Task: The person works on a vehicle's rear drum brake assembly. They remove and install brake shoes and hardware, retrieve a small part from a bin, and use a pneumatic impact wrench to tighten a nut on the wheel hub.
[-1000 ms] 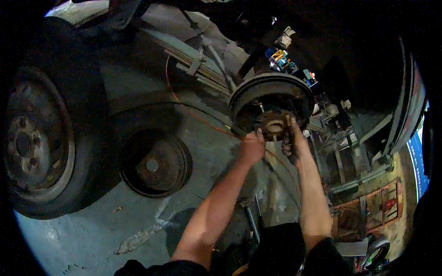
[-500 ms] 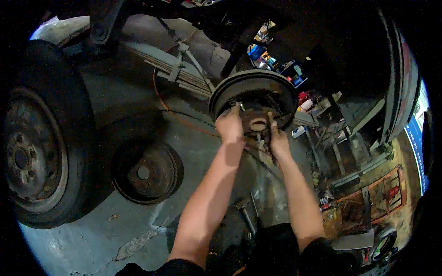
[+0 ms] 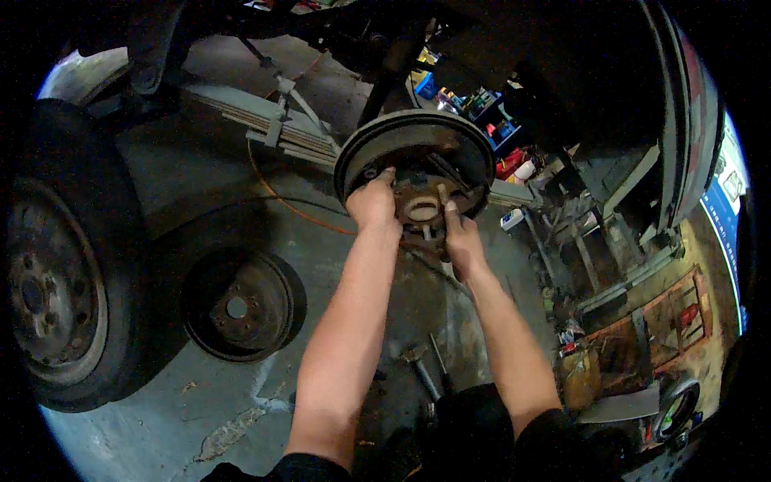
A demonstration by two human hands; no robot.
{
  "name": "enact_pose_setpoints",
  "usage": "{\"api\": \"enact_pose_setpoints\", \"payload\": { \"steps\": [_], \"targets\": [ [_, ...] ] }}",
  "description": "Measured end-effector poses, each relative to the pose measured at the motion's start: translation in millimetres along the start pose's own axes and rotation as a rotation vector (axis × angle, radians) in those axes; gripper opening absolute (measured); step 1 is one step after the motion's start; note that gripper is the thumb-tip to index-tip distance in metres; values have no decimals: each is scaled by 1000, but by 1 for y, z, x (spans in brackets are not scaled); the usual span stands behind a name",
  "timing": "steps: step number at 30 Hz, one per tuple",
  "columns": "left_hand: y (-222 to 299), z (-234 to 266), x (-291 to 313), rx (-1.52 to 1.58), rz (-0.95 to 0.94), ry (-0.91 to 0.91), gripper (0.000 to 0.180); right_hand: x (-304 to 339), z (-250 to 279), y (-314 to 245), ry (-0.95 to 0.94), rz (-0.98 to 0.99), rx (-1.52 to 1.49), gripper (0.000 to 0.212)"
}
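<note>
A round drum brake assembly [image 3: 418,124], dark and dirty, faces me under the vehicle, with a rusty wheel hub [image 3: 422,210] at its middle. My left hand [image 3: 373,202] reaches inside its rim on the left, fingers curled and closed; what they grip is hidden behind the hand. On the other side, my right hand [image 3: 463,237] is closed round the right edge of the hub, one finger pointing up along it. The brake's inner parts are partly covered by both hands and in shadow.
A rusty brake drum [image 3: 255,323] lies on the floor at left, beside an upright wheel with tyre [image 3: 128,257]. A hammer [image 3: 424,376] and a thin tool [image 3: 438,353] lie between my forearms. Metal frames [image 3: 630,285] and a small white bottle [image 3: 511,218] stand at right.
The view has shifted, so the brake assembly and both hands appear farther left and slightly higher. Both hands stay at the hub; my left fingers have changed position slightly.
</note>
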State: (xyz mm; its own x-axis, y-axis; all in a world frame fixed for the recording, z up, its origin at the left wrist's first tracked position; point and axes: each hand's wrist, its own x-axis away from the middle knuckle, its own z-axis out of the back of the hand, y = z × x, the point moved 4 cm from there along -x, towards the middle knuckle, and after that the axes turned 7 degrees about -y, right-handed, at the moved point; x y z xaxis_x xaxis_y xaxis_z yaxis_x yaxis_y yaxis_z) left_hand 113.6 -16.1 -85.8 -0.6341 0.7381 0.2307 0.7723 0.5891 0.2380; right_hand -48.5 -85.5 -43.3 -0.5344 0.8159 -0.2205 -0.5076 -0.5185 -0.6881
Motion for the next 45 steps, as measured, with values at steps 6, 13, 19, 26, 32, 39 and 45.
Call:
{"api": "enact_pose_setpoints", "payload": {
  "steps": [6,13,19,26,32,39,45],
  "targets": [
    [3,-8,19,9,65,-75,44,-4,6,20,34,86,37,64],
    [2,-13,18,-86,212,-165,40,-6,10,27,-65,-43,57,64],
    [-8,1,-10,-60,288,-316,34,-7,2,27,0,-33,-8,63],
    [1,1,19,-208,153,-127,35,4,2,10,-42,2,-56,57],
    [-14,12,10,-259,-179,-243,34,-5,-6,31,173,327,-55,54],
    [2,8,23,-154,-97,-267,18,19,0,-1,54,-173,-47,41],
    [1,11,13,-234,-144,-278,21,47,-32,-59,-60,267,-47,33]
  ]
}}
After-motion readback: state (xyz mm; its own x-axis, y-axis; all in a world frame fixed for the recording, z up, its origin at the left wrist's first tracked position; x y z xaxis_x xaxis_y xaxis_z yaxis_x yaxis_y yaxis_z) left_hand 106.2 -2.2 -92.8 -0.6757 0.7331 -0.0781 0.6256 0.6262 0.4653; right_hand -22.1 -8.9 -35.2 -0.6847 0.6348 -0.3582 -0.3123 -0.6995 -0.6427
